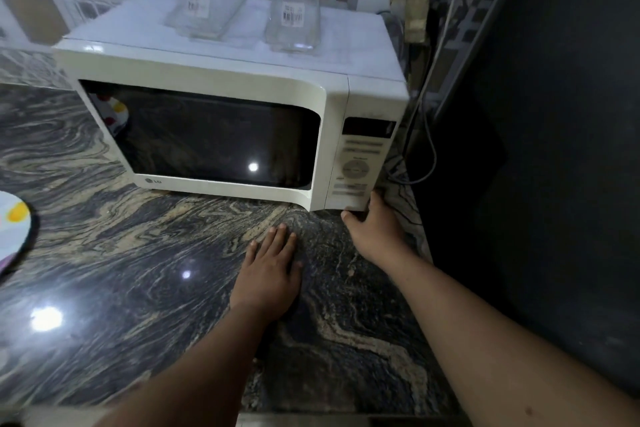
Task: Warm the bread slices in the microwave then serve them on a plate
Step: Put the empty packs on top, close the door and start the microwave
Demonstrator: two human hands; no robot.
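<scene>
The microwave (221, 121) stands on the marbled stone counter (121, 253), occupying the centre of the view toward 12 o'clock. Its door is closed. The dark window shows only reflections, including a spotted plate shape at its upper-left corner; bread slices cannot be made out inside. The control panel (360, 163) sits on the right end of the unit, at 2 o'clock from the left hand.

The left hand (268, 274) lies palm-down and flat on the counter, directly in front of the microwave at 6 o'clock from the door. Its fingers are extended and close together, clamped on nothing.

The right hand (375, 232) is at the lower-right corner of the microwave, at 6 o'clock from the control panel. The thumb reaches up along the corner edge and the fingers curl under the bottom edge of the panel. Contact is with the casing; whether the fingers grip or merely rest cannot be determined.

A plate (14, 229) with coloured spots is partly visible at the 9 o'clock edge of the view, resting on the counter, well apart from both hands.

2 clear glass containers (294, 10) stand on top of the microwave at 12 o'clock.

A dark panel (554, 114) fills the 3 o'clock side.
</scene>
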